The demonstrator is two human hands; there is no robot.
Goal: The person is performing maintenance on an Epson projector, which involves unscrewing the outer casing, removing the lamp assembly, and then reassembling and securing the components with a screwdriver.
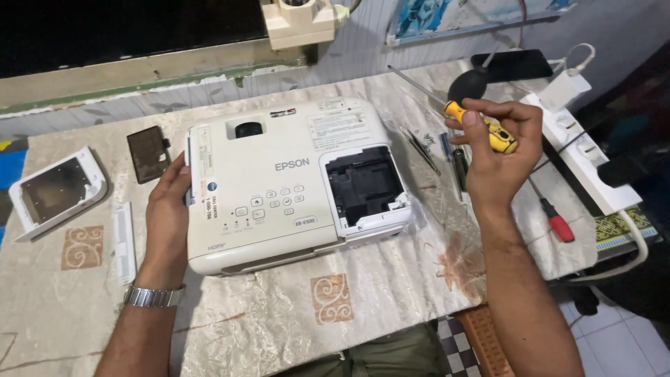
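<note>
Hands: left hand point(166, 209) steadies one projector point(279, 188), right hand point(499, 150) grips one screwdriver point(481, 126)

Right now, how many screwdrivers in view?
2 clear ones. A yellow-handled screwdriver is held in the right hand, above the table. A red-handled screwdriver lies on the table near the right edge. The slim tools behind the hand may include more.
</note>
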